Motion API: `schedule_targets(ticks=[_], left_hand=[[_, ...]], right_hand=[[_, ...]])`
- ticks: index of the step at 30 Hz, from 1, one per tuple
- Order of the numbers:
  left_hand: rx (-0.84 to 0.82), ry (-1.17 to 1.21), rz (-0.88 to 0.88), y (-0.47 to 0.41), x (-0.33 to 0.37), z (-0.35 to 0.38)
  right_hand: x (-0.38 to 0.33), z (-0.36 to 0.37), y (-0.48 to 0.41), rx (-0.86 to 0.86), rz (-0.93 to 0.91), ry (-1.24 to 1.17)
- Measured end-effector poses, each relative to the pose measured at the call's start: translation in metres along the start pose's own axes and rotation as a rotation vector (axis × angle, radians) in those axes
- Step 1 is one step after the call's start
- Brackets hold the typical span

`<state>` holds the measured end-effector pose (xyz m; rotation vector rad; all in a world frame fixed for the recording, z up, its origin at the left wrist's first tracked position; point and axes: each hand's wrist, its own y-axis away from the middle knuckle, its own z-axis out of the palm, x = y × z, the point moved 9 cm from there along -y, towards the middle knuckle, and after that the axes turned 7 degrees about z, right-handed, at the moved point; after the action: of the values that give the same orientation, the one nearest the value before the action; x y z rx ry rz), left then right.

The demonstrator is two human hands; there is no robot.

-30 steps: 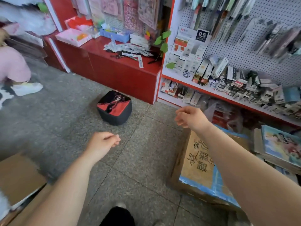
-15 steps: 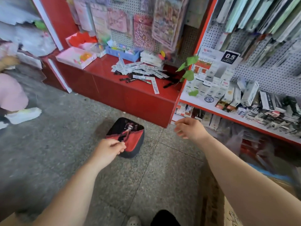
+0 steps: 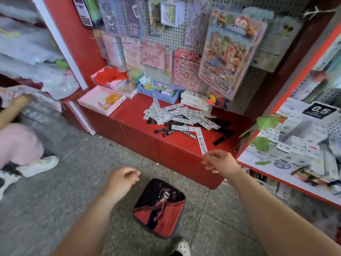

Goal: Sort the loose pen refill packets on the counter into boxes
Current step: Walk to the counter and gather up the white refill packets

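Reaching with loosely curled, empty fingers like the left hand (image 3: 120, 180), the right hand (image 3: 220, 161) could flick the white refill packet (image 3: 201, 143) off the counter's (image 3: 132, 115) front edge.

Your bare left arm (image 3: 88, 218) and right arm (image 3: 267, 209) stretch forward. Your left hand (image 3: 121, 180) hovers lower, fingers loosely curled, holding nothing. Your right hand (image 3: 220, 162) reaches farther ahead, fingers loosely bent, also holding nothing.

Person's stepped right up to the red counter (image 3: 140, 126) now. The right hand (image 3: 219, 161) has come up by the stray white refill packet (image 3: 201, 142) at its edge, and the cardboard box is out of shot.
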<state>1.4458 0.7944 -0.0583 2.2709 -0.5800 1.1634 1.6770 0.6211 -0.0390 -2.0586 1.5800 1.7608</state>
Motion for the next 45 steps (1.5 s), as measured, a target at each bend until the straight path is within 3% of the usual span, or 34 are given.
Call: schedule_targets(ticks=[5,16,24,27,32,39,41,45], left_hand=[[-0.019,-0.035,-0.020,-0.080,0.007,-0.017],[-0.359,-0.179,0.096,-0.297,0.023,0.001],[-0.521,-0.287,0.164,-0.367,0.045,0.056],[-0.510,-0.281,0.148,-0.391,0.040,0.095],[-0.320,-0.333,0.251,-0.442,0.022,0.162],[-0.290,-0.665,0.489,-0.483,-0.045,0.258],[-0.251,-0.693,0.520,-0.488,-0.056,0.266],[-0.109,-0.721,0.608,-0.488,-0.059,0.266]], right_hand=[[-0.032,-0.002,-0.066,0.053,0.052,0.022],[-0.042,0.024,-0.171,0.308,0.308,-0.110],[-0.042,0.011,-0.219,0.373,0.372,-0.126],[-0.027,-0.003,-0.261,0.355,0.343,-0.149],[0.019,-0.017,-0.333,0.410,0.240,-0.096],[0.066,0.020,-0.426,0.385,-0.054,0.518],[0.067,0.025,-0.436,0.536,-0.195,0.688],[0.069,0.027,-0.444,0.719,-0.358,0.685]])
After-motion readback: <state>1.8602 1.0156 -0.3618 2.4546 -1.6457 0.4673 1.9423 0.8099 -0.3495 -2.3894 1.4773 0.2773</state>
